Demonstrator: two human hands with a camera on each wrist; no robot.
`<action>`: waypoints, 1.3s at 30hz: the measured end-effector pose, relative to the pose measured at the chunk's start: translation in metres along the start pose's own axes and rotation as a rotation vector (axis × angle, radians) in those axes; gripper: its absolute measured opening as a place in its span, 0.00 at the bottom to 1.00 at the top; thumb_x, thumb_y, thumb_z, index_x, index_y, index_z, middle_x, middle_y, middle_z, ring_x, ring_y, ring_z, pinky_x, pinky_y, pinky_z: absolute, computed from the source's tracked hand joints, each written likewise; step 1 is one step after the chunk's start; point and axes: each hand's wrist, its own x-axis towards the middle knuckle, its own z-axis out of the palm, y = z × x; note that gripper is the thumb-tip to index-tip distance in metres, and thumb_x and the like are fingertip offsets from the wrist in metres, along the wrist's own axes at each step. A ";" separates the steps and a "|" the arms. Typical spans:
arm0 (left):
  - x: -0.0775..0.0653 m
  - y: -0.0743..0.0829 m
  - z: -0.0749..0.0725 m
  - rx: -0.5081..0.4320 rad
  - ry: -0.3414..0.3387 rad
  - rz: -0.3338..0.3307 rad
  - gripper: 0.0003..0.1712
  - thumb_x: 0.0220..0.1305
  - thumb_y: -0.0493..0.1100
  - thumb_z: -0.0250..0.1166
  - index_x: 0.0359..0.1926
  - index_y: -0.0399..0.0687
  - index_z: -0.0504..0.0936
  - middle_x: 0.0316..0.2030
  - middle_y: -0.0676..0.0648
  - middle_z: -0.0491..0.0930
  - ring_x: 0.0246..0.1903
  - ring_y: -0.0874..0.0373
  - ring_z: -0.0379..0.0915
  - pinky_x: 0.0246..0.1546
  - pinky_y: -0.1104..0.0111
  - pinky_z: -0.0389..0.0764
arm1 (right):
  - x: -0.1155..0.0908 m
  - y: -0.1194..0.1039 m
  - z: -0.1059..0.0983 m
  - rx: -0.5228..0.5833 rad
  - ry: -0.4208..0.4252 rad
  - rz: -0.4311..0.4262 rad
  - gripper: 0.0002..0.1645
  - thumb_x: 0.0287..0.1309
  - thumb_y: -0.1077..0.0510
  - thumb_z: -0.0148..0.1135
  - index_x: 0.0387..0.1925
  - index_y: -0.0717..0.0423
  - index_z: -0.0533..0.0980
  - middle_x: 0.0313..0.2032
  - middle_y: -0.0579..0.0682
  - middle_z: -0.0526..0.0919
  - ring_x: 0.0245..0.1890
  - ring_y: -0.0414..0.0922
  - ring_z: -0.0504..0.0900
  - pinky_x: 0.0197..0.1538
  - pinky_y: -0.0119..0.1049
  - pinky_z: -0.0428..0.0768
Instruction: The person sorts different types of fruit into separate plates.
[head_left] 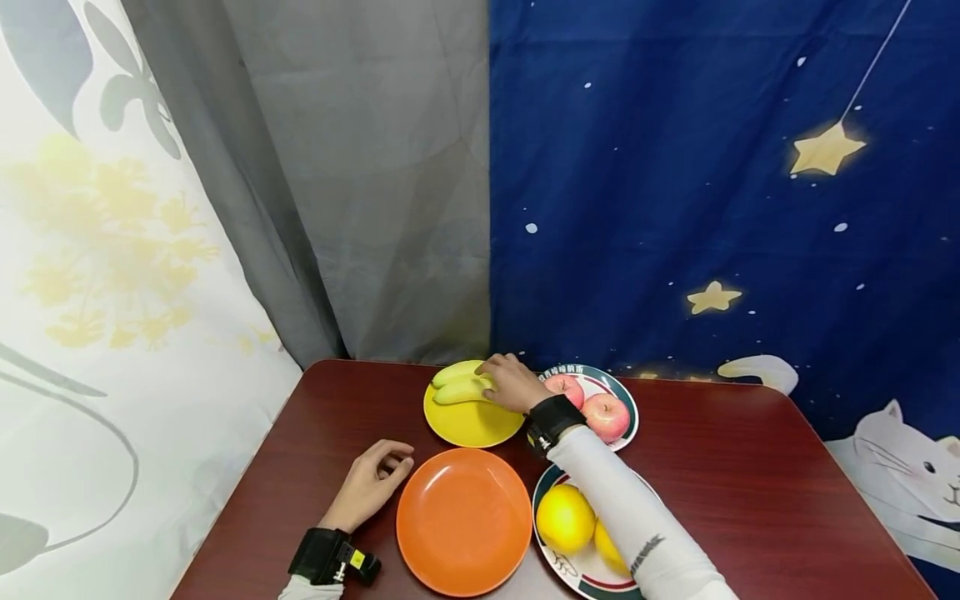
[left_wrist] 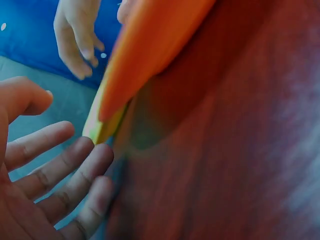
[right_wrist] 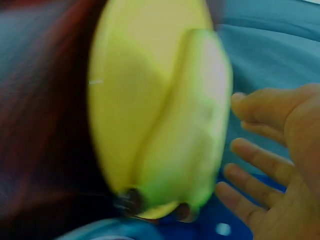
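Two bananas (head_left: 456, 390) lie side by side on a yellow plate (head_left: 471, 429) at the back of the table. My right hand (head_left: 513, 383) hovers at their right end. In the right wrist view its fingers (right_wrist: 257, 155) are spread beside the bananas (right_wrist: 187, 120), with a gap between. An orange plate (head_left: 465, 523) with nothing on it stands in front of the yellow one. Left of it, my left hand (head_left: 367, 485) is loosely bent and holds nothing. The left wrist view shows its fingers (left_wrist: 65, 197) apart, near the edge of the orange plate (left_wrist: 150, 55).
Behind my right wrist, a patterned plate (head_left: 630, 398) holds pink apples (head_left: 606, 417). Nearer, another patterned plate (head_left: 546, 487) carries yellow-orange round fruit (head_left: 565, 519), partly covered by my right sleeve (head_left: 637, 525). Curtains (head_left: 390, 208) hang behind the dark red table (head_left: 742, 500).
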 end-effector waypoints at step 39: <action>0.003 0.006 0.011 0.054 -0.209 -0.024 0.10 0.65 0.52 0.62 0.43 0.56 0.80 0.20 0.52 0.71 0.14 0.60 0.66 0.20 0.71 0.69 | -0.010 -0.013 0.019 -0.034 -0.010 -0.107 0.33 0.64 0.47 0.57 0.67 0.46 0.58 0.47 0.51 0.70 0.32 0.44 0.74 0.39 0.35 0.77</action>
